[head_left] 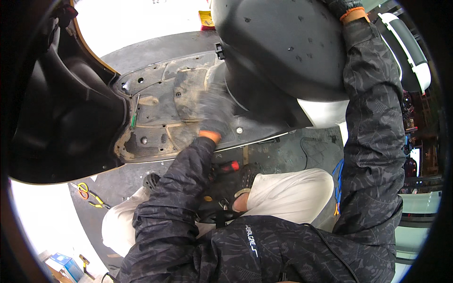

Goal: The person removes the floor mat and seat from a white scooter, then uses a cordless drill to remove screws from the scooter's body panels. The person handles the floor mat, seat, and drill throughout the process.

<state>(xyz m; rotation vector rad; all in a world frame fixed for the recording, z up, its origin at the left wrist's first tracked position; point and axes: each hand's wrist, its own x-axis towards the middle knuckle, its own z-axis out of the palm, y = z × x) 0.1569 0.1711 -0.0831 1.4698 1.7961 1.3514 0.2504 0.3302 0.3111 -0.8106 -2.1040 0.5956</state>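
Note:
A motor scooter lies across the view, its dirty ribbed footboard [153, 111] in the middle and its black seat [283, 42] at the upper right. My left hand [216, 111], in a dark glove with an orange cuff, is over the footboard near the base of the seat. Motion smears its fingers, so I cannot make out whether it holds anything. My right hand [340, 6], gloved alike, is by the far right end of the seat; the top edge cuts it off and its fingers are hidden. A screwdriver [135, 113] with a green handle rests on the footboard's left part.
The black inner leg shield [71, 108] rises at left. Scissors [83, 190] and yellow-handled pliers [99, 203] lie on the dark floor, as does a red-ended tool [230, 166] near my feet. Blue cables [338, 184] are beside my right arm. A blue box [66, 266] stands lower left.

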